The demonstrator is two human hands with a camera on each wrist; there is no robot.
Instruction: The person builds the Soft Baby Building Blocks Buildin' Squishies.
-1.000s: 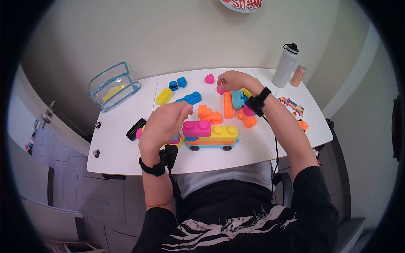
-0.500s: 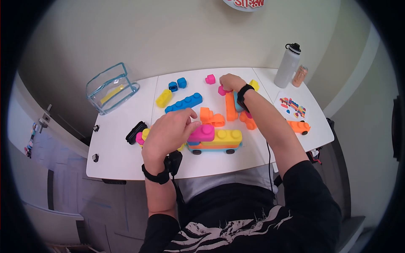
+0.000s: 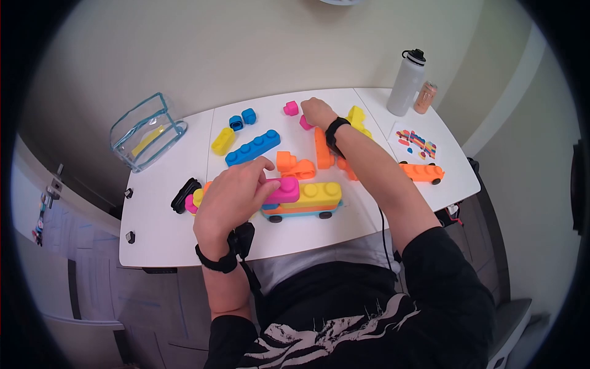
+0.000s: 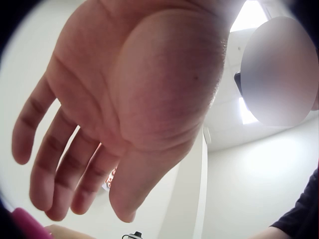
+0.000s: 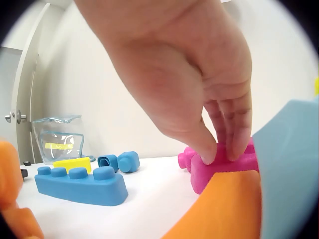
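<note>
At the back of the table my right hand (image 3: 319,114) pinches a pink block (image 5: 202,178) between thumb and fingertips. Another pink block (image 3: 291,108) lies just left of it. My left hand (image 3: 230,192) is held with relaxed fingers over the left end of a block car, and nothing shows in its palm in the left wrist view. That car has a light-blue wheeled base, an orange layer, a yellow block (image 3: 321,195) and a pink top block (image 3: 287,190). Behind it are orange pieces (image 3: 296,166) and a long blue block (image 3: 253,148).
An upright orange block (image 3: 322,149) and yellow blocks (image 3: 356,119) stand near my right forearm. Further right are an orange wheeled piece (image 3: 424,173), a picture sheet (image 3: 418,142), a bottle (image 3: 406,85) and a can (image 3: 425,98). A clear bag (image 3: 147,132) sits at the left.
My left hand has drawn back from the long blue block, which now shows whole, to over the car's left end. My right hand stays at the pink block, its fingers now lower over it.
</note>
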